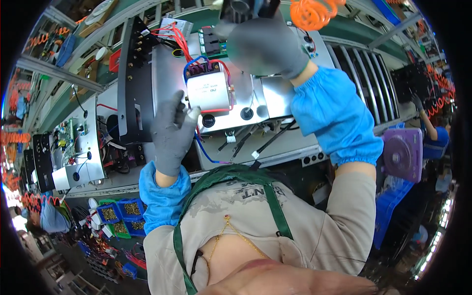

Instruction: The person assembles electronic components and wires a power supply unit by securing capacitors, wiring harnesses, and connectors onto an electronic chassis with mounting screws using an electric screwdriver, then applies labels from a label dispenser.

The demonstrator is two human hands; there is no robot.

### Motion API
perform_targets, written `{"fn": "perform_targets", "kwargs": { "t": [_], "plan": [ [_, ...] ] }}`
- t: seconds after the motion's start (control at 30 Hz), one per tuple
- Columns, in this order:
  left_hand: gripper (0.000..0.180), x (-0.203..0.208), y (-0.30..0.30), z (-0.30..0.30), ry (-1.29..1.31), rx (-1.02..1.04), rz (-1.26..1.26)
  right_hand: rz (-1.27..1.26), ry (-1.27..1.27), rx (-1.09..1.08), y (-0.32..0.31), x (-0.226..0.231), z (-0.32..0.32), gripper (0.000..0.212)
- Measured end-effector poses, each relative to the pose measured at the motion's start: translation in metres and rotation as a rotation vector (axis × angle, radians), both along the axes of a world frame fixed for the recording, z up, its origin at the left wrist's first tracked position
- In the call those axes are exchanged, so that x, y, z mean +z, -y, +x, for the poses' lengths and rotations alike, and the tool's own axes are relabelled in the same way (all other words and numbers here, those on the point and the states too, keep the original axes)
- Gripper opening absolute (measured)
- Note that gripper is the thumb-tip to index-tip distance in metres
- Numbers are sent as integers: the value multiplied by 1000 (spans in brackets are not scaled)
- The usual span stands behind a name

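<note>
My left hand (173, 132), in a grey work glove, has its fingers apart beside a silver block-shaped electrical component (207, 92). Its fingertips are at the component's left edge; I cannot tell whether they touch it. Red and blue wires (199, 60) loop around this part, which sits on a shiny metal chassis (167, 73). Farther right, my right hand (265, 49), also gloved in grey, is raised over the chassis. Motion smears its fingers. Just beyond it is a dark tool-like object (246, 10), partly cut off by the top edge; whether the hand holds it is unclear.
A black panel (135, 83) stands along the chassis's left side. Loose black cables (246, 140) lie at the near edge. An orange coiled hose (312, 12) hangs at the top. Blue bins of small parts (132, 209) are at lower left, a purple fan (402, 153) at right.
</note>
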State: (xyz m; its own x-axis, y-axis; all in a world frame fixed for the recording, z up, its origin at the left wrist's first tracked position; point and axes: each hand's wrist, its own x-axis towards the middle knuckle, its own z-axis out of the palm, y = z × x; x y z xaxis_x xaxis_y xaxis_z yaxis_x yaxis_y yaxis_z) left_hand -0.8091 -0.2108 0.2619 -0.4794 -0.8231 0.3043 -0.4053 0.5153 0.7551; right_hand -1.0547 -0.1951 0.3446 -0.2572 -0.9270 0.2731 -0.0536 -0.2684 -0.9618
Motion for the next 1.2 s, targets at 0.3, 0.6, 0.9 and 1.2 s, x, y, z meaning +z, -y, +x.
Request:
{"fn": "perform_targets", "kwargs": {
  "t": [0.3, 0.6, 0.9, 1.2],
  "plan": [
    [61, 75, 155, -131, 492, 375, -405, -83, -81, 116, 7, 3, -4, 36],
    [37, 83, 186, -138, 1034, 125, 27, 140, 49, 196, 1, 6, -18, 39],
    [71, 77, 124, -97, 29, 268, -611, 36, 253, 267, 10, 7, -31, 37],
    [88, 70, 51, -69, -441, 55, -853, 196, 365, 479, 24, 20, -45, 44]
  ]
}}
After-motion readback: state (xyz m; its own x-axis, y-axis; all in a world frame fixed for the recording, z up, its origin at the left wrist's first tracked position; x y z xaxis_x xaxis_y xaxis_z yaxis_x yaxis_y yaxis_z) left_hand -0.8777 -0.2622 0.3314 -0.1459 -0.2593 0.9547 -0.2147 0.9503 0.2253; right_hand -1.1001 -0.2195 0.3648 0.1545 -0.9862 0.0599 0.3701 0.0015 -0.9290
